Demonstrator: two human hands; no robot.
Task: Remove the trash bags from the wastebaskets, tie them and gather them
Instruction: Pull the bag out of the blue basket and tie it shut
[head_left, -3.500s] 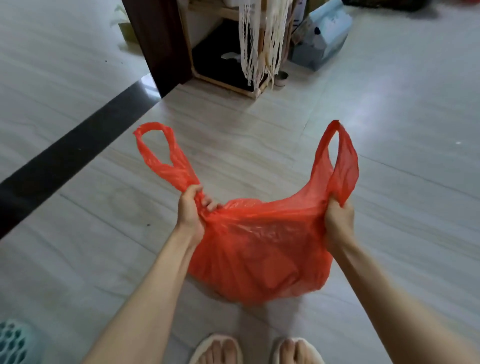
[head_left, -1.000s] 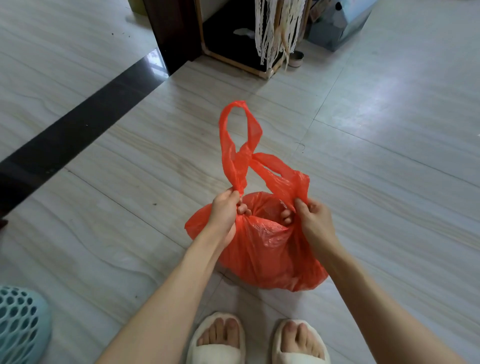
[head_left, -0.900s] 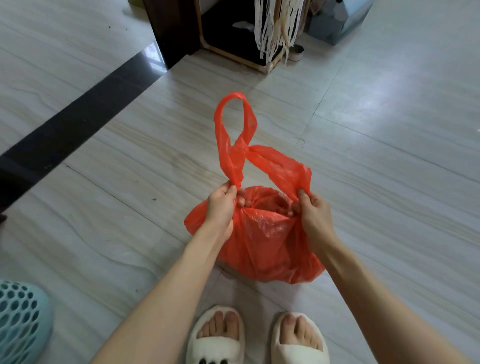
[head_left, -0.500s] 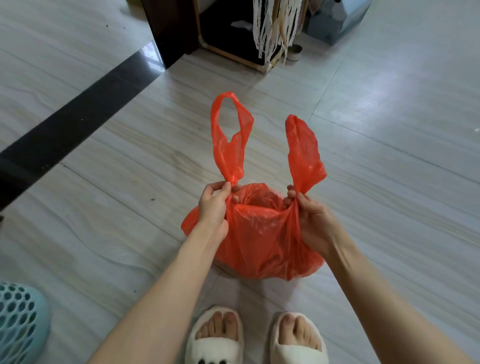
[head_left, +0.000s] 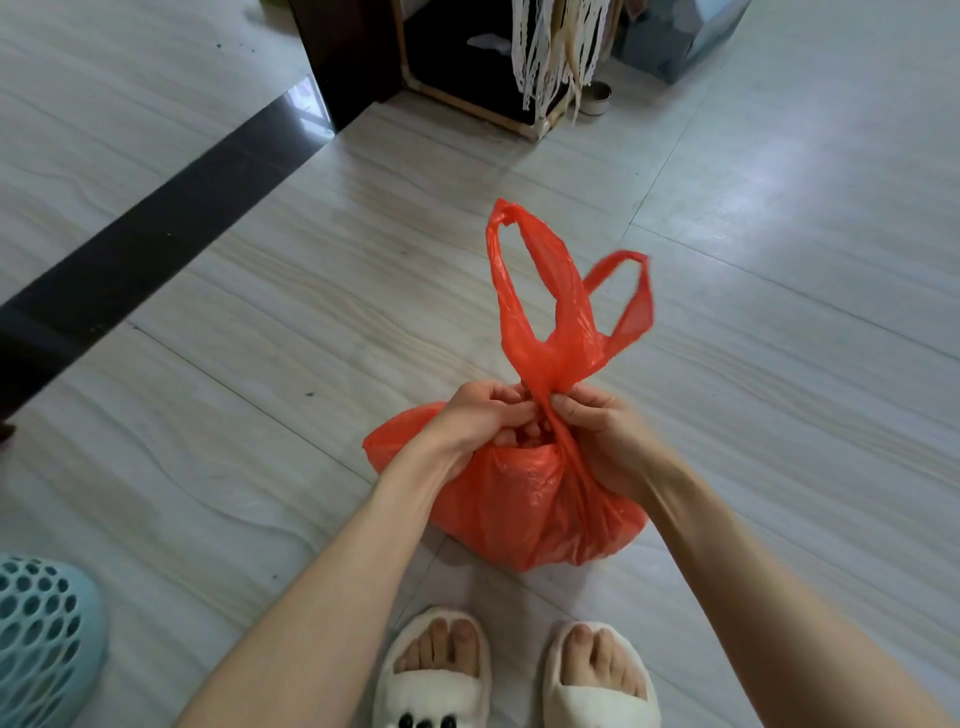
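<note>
A red plastic trash bag (head_left: 524, 504) hangs just above the pale floor in front of my feet. Its two loop handles (head_left: 563, 312) stand up together, crossed over the bag's mouth. My left hand (head_left: 478, 421) and my right hand (head_left: 605, 431) meet at the base of the handles, each pinching the gathered plastic there. The bag's body bulges below my hands. A light blue perforated wastebasket (head_left: 44, 634) shows partly at the lower left edge.
A dark wooden post (head_left: 343, 52) and a low open cabinet (head_left: 467, 57) with hanging white fringe (head_left: 550, 47) stand ahead. A small round tin (head_left: 595, 98) and a grey box (head_left: 680, 36) lie beside it. A black floor strip (head_left: 140, 249) runs diagonally at left.
My hands have come together from a spread grip; the two handles, apart half a second ago, now cross and bunch at one point above the bag's mouth.
</note>
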